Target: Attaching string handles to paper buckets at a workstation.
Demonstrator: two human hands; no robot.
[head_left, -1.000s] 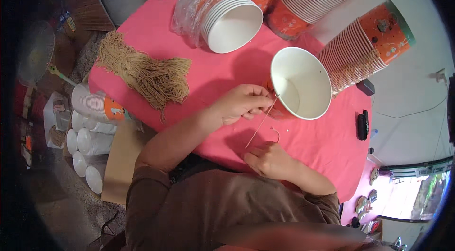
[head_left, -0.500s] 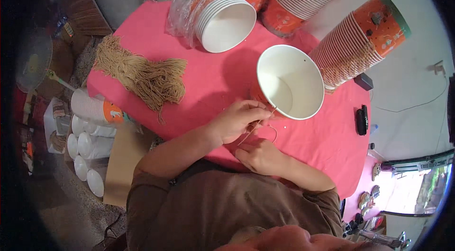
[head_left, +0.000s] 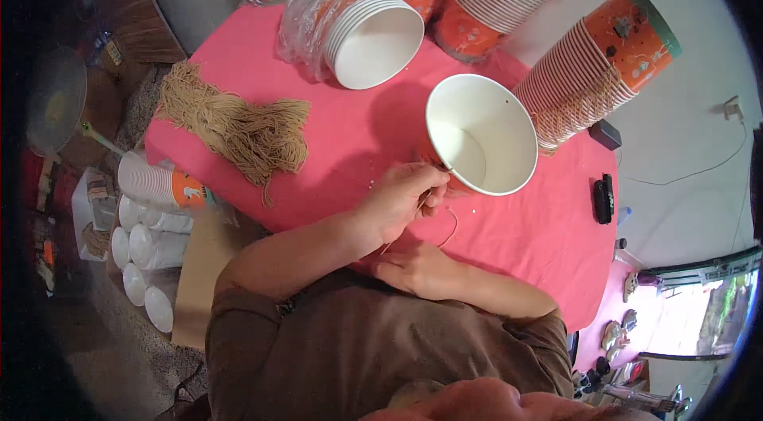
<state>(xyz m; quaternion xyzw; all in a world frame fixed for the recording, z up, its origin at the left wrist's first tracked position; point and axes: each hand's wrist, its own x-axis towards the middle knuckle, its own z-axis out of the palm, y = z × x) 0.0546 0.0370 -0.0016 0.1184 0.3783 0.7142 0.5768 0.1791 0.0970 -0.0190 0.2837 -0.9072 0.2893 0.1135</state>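
A white-lined paper bucket (head_left: 502, 119) with an orange outside stands on the pink cloth in front of me, its mouth tipped toward me. A small dark hole shows near its far right rim. My left hand (head_left: 407, 192) is closed in a pinch on a thin brown cord (head_left: 456, 222), right against the bucket's near left rim. Below it, close to my body, my right hand (head_left: 421, 270) is curled with its fingertips mostly hidden. The cord runs down from my left hand toward it, and a loose loop curves beside it on the cloth.
A bundle of tan cords (head_left: 246, 131) lies on the left of the pink table (head_left: 509, 262). Plastic-wrapped buckets (head_left: 373, 43) and tall stacks stand at the back. A leaning bucket stack (head_left: 576, 63) with cords sits right, near a black object (head_left: 604, 200). Boxed white cups (head_left: 147, 246) stand lower left.
My right hand has drawn down and left, away from the bucket, pulling the cord. My left hand has closed more tightly near the rim. The view has shifted slightly.
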